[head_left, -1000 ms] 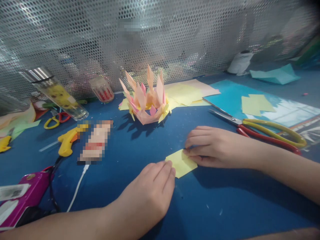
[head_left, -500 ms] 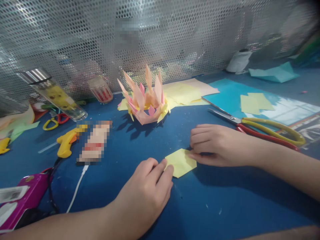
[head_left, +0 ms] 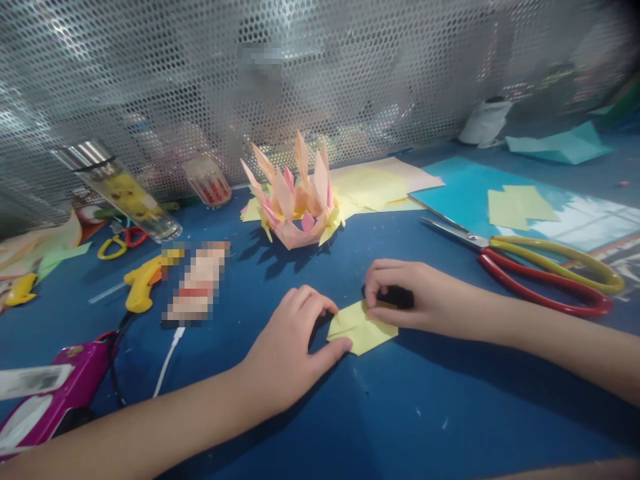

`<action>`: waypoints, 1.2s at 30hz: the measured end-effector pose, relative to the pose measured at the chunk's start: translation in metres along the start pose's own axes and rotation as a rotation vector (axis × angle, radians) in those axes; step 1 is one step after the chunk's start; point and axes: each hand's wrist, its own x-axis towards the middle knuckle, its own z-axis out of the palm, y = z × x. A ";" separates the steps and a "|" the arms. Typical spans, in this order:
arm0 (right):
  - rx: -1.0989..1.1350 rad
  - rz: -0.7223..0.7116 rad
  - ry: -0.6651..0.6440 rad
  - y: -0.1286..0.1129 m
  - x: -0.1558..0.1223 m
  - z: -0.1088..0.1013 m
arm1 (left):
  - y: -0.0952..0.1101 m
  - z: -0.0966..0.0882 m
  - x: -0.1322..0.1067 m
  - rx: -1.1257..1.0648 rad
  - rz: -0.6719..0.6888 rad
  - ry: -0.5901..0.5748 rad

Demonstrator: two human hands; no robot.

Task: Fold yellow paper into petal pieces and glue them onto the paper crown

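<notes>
A small folded piece of yellow paper (head_left: 365, 331) lies flat on the blue table, with a crease or flap showing at its left side. My left hand (head_left: 295, 347) holds its left end, the thumb on the near edge and the index finger by the far corner. On the far right side, my right hand (head_left: 403, 293) has its thumb and curled index finger on the paper. The undersides of both hands' fingers are partly hidden. Behind the hands stands a pointed folded-paper ring (head_left: 300, 230) in peach, pink and yellow.
Large scissors (head_left: 483, 240) with red and yellow handles lie at the right, by a blue sheet (head_left: 450, 187) bearing yellow slips (head_left: 523, 207). At the left are a yellow glue gun (head_left: 140, 287), a bottle (head_left: 125, 193) and a magenta box (head_left: 83, 380). Perforated metal (head_left: 340, 67) closes the back.
My left thumb has spread away from the fingers, onto the near edge of the paper. My right fingers have curled and lifted a little. The view has shifted slightly.
</notes>
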 end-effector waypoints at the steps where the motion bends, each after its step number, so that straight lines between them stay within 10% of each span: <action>1: 0.011 0.021 0.009 -0.001 0.000 0.001 | 0.000 0.000 0.000 -0.011 -0.007 0.001; 22: 0.037 -0.014 -0.109 -0.014 -0.002 0.006 | -0.001 0.004 -0.004 -0.033 0.105 0.075; 36: 0.167 0.099 -0.091 -0.029 -0.008 0.011 | -0.001 -0.001 0.000 -0.181 -0.058 0.042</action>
